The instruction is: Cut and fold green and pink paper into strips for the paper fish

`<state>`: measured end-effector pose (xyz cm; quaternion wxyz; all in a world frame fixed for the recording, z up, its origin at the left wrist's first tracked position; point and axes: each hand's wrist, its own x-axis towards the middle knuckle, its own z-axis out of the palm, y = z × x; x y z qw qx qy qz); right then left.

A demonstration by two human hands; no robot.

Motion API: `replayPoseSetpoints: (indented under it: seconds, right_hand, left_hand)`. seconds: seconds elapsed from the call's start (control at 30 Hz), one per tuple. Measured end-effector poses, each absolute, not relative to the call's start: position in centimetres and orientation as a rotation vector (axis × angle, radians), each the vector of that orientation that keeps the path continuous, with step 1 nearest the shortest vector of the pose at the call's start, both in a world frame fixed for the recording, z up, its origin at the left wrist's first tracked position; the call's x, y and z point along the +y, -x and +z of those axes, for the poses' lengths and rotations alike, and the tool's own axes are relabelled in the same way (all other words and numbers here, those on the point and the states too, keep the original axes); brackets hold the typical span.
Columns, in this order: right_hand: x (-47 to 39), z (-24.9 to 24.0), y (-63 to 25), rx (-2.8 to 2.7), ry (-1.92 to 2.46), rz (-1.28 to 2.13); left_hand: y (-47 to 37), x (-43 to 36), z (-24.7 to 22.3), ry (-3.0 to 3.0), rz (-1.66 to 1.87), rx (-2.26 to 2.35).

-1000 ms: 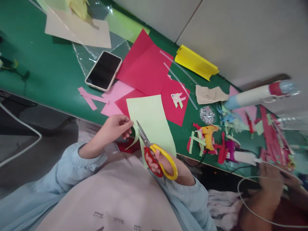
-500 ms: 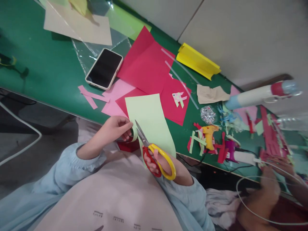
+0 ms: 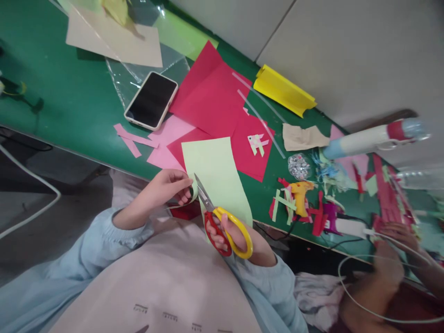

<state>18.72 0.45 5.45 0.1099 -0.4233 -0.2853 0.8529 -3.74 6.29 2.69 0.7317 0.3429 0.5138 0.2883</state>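
My right hand (image 3: 222, 233) is closed round the handles of a pair of scissors (image 3: 208, 201), one handle yellow and the other red. The blades lie along the left edge of a light green paper sheet (image 3: 217, 169), their tips pointing up and left. Between thumb and fingers, my left hand (image 3: 173, 185) pinches a narrow light green paper strip (image 3: 194, 188) that curls down beside the blades. The sheet's lower end passes behind my right hand. Under its top edge lie red paper sheets (image 3: 211, 97) and pink paper (image 3: 169, 134).
A phone (image 3: 151, 100), a paper fish (image 3: 257, 144), a yellow folded piece (image 3: 284, 90), a dish of small googly eyes (image 3: 299, 166) and a yellow glue gun (image 3: 302, 196) lie on the green table (image 3: 86, 106). At the right, a co-worker's hand (image 3: 398, 233) rests near red paper strips.
Both hands, the scissors and the green sheet stay almost in place; the view has shifted slightly. The co-worker's hand at the right has moved a little.
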Motion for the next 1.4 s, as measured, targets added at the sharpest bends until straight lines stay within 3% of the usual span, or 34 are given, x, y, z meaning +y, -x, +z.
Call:
replayPoseSetpoints:
  seconds: [1.4]
  right_hand:
    - [-0.8,6.0,-18.5,-0.873,1.199,2.4]
  left_hand:
    - [3.7,5.6,4.6,-0.749,0.629,1.096]
